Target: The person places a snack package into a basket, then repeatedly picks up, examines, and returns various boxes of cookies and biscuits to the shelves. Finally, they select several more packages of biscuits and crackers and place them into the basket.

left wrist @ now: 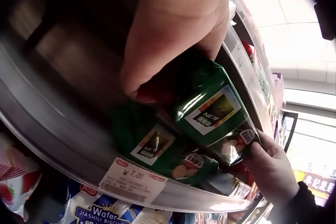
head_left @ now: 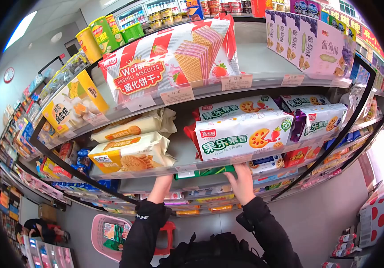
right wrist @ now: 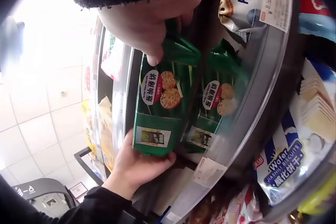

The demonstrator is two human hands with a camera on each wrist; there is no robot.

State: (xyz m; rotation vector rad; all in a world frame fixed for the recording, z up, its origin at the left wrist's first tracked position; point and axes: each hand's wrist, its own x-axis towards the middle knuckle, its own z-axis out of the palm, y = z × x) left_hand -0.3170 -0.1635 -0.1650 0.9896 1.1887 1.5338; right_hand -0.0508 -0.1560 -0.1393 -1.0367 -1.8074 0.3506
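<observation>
A green biscuit packet (right wrist: 161, 98) with round crackers printed on it is held between my two hands, on a shelf level below the white packets. My left hand (right wrist: 137, 163) grips its lower end in the right wrist view, thumb at the edge. Around the opposite end curl the fingers of my right hand (right wrist: 144, 24). The head view shows only a green strip of the packet (head_left: 205, 172) under the shelf lip, between the left hand (head_left: 161, 185) and right hand (head_left: 242, 183). A second green packet (left wrist: 157, 148) lies right beside it on the shelf, behind the clear lip.
Above the hands, a shelf bears white fruit biscuit packets (head_left: 245, 136) and yellow-white biscuit packets (head_left: 131, 154). A large wafer bag (head_left: 169, 62) lies on top. On the floor stands a pink basket (head_left: 97, 236) with packets inside, near a red stool (head_left: 167, 239). A person (head_left: 40, 230) is at lower left.
</observation>
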